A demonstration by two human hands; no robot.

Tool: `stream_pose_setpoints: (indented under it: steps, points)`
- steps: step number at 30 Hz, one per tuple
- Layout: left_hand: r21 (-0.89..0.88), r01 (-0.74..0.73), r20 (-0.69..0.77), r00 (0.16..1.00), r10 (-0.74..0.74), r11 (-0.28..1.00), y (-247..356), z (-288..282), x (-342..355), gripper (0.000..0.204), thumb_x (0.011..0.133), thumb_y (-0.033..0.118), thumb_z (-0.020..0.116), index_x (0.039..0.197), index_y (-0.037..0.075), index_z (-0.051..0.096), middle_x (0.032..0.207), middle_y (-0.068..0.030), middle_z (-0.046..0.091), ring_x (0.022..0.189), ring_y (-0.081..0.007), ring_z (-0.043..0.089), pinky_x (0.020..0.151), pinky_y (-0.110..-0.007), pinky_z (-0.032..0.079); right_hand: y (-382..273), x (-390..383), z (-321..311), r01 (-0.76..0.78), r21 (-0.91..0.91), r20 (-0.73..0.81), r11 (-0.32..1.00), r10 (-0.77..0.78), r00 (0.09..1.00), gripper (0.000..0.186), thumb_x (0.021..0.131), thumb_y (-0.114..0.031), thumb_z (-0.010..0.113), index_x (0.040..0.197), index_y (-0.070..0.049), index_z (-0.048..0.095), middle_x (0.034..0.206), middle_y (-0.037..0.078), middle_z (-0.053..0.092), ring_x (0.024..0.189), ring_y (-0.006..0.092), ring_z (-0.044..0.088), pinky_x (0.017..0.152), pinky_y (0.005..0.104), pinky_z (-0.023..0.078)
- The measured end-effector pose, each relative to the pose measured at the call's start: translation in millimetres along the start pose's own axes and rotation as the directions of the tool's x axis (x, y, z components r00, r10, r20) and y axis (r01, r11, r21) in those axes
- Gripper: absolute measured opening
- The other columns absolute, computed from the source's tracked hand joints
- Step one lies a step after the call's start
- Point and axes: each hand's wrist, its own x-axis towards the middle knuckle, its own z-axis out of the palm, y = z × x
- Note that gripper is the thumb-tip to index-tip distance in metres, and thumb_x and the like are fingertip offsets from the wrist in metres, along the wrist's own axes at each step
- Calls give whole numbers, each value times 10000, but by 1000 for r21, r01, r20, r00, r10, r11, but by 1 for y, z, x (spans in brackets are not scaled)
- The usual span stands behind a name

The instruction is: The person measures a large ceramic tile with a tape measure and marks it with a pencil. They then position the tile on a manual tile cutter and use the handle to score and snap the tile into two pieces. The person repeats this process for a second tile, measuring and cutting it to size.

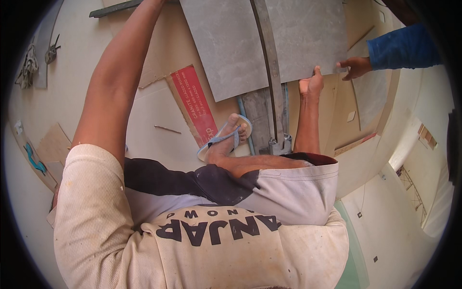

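Note:
A large grey tile (221,48) lies under the metal rail (267,58) of a manual tile cutter, whose grey base (255,118) shows below the tile's near edge. My right hand (311,85) grips that near edge to the right of the rail, thumb on top and fingers hidden underneath. My left arm stretches to the far left of the tile; its hand lies beyond the top edge of the picture. At the tile's right corner, a co-worker's hand (357,67) in a blue sleeve reaches in, fingertips close to the tile. Whether the tile is one piece beneath the rail, I cannot tell.
My sandalled foot (226,137) rests beside the cutter base. Left of it lie a red printed cardboard strip (195,103) and a thin rod (167,129). Further left are a rumpled cloth (29,66) and a teal tool (36,160). Another grey tile piece (370,89) lies at right.

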Motion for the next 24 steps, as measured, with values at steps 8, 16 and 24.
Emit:
stream_pose_setpoints:
  steps: [8,16,24]
  points:
    - [-108,-122,6,992,123,987,6,2,1,667,965,162,549,1502,-27,201,1446,-192,424,1327,-265,408,1112,-349,320,5,-2,0,-8,2,-3,1000,8,1000,409,1042,-185,318,1362,65,361,1414,223,423,1293,369,447,1107,534,353]
    - [-82,-76,78,994,82,994,7,-1,5,554,966,192,551,1433,-36,360,1380,-185,493,1280,-267,454,1072,-370,363,9,3,-7,31,1,-5,1000,-31,1000,433,1029,-185,386,1339,117,364,1376,213,454,1237,335,496,1078,486,408]
    - [-9,125,14,992,-125,992,20,1,4,470,927,248,605,1265,-40,452,1202,-160,565,1100,-230,517,930,-365,428,7,-1,2,51,18,-29,999,-51,998,435,1022,-176,429,1338,120,381,1360,199,480,1234,316,504,1084,457,409]
